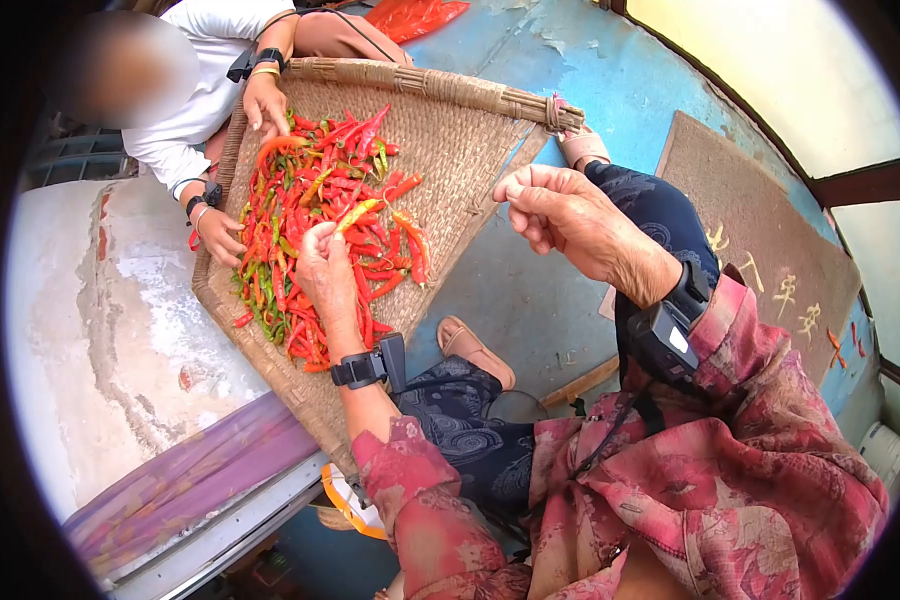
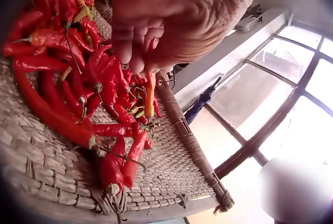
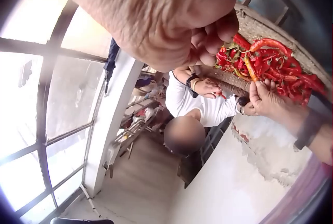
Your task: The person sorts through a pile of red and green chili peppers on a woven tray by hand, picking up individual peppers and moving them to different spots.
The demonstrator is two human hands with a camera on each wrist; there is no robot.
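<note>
My left hand (image 1: 327,270) pinches a yellow-orange chili pepper (image 1: 358,213) above a heap of red chili peppers (image 1: 320,200). In the left wrist view the same chili (image 2: 150,95) points down from the fingertips. The heap lies on a woven wicker tray (image 1: 450,130), with some green and yellow chilies mixed in. Off the tray's right edge, my right hand (image 1: 590,220) is raised with its fingers curled and thumb against the index finger; nothing shows between them. From the right wrist view, the curled fingers (image 3: 213,42) hide part of the tray.
Across the tray sits another person in a white top (image 1: 205,70), both hands at the heap. A pale worn ledge (image 1: 120,300) runs along the left. Below the tray is blue floor (image 1: 510,290), with a brown mat (image 1: 760,230) and a few stray chilies (image 1: 836,345) at right.
</note>
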